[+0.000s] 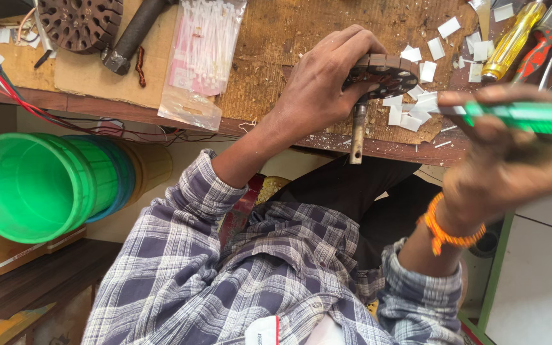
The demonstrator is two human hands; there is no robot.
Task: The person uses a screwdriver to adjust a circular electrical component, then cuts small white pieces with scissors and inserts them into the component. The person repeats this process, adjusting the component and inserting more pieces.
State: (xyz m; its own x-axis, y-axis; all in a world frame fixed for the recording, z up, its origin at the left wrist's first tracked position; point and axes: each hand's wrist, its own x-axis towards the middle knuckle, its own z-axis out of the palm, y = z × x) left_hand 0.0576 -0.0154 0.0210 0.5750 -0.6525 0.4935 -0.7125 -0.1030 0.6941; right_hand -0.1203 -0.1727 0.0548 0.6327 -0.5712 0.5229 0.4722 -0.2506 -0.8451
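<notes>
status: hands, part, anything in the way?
Left hand grips slotted metal core on shaft, at workbench edge. Right hand holds green tool, apart from core. White paper slips scattered beside core.

shirt [225, 281]: plaid, grey-white, sleeves rolled | wrist band [445, 233]: orange thread

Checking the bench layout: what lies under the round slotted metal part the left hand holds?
Under the round metal part lie white paper slips on the wooden bench; its shaft sticks out. The left hand covers the rest.
</notes>
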